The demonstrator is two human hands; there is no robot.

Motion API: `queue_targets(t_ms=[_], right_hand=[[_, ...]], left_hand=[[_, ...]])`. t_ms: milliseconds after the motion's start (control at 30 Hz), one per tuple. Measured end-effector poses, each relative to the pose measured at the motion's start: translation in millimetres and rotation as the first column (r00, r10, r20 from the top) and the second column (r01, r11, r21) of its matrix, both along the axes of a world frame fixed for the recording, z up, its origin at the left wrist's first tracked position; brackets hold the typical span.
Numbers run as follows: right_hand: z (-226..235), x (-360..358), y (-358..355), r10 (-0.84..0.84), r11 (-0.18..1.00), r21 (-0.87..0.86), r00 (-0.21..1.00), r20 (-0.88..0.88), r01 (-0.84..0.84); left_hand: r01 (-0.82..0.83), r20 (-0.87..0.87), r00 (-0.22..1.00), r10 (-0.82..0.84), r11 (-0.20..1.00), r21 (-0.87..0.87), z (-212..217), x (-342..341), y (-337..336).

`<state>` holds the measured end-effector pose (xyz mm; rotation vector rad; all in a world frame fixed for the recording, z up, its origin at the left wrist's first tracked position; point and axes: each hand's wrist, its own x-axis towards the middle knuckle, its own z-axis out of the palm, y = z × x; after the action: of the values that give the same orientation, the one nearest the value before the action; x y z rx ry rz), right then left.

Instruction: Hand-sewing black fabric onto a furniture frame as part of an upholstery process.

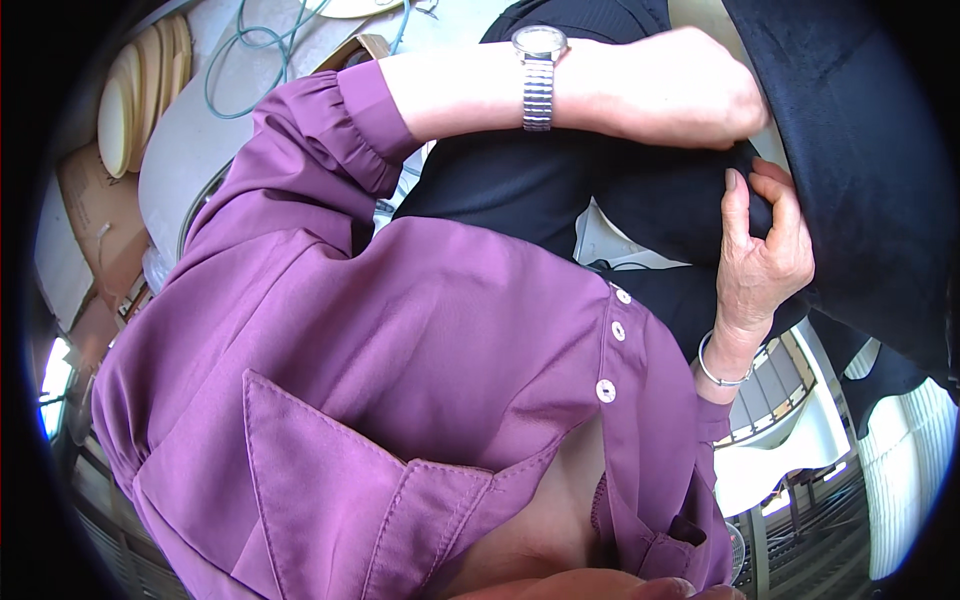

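Note:
My left hand [690, 90] is closed, its back turned up, and its wrist wears a metal watch [540, 85]. Its fingertips are hidden underneath, beside the edge of a large black cloth [850, 170], so what they grip cannot be made out. Just below it my right hand [765, 245], with a thin bracelet [722, 375] on the wrist, has thumb and fingers curled around a fold of black cloth. More black fabric [500, 185] lies across my lap under both arms.
Pale rounded pieces [145, 90] are stacked at the upper left, above a cardboard box [105, 210]. A green cord [245, 65] lies coiled on a light surface near the top. A white plastic piece with a slatted panel [790, 430] stands at the lower right.

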<state>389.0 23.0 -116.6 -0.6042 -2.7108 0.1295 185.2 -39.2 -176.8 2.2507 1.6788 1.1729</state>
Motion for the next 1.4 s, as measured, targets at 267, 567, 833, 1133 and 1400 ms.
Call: queue_targets(t_ms=[267,567,833,1133,1400], right_hand=[[-3.1,2.1,0.7,0.018,1.0,0.001,0.999,-0.029,-0.018],[-2.9,2.7,0.3,-0.001,1.0,0.0,1.0,-0.015,0.001],[-4.6,2.9,1.7,0.003,1.0,-0.018,1.0,-0.023,-0.004],[-3.6,7.2,0.5,0.024,1.0,0.002,1.0,-0.021,-0.024],[-6.2,8.1,0.2,-0.012,1.0,-0.013,1.0,0.018,0.012]], left_hand=[[-0.009,0.135,0.991,0.025,0.992,-0.122,23.1,-25.4,-15.3],[0.087,0.035,0.996,-0.085,0.994,-0.059,6.4,1.5,2.3],[-0.128,0.024,0.991,0.133,0.98,-0.153,22.6,-21.1,-22.5],[0.172,0.261,0.951,-0.164,0.985,-0.009,16.9,-30.8,-10.0],[0.158,0.304,0.946,-0.111,0.978,-0.134,2.5,-15.8,-5.6]])
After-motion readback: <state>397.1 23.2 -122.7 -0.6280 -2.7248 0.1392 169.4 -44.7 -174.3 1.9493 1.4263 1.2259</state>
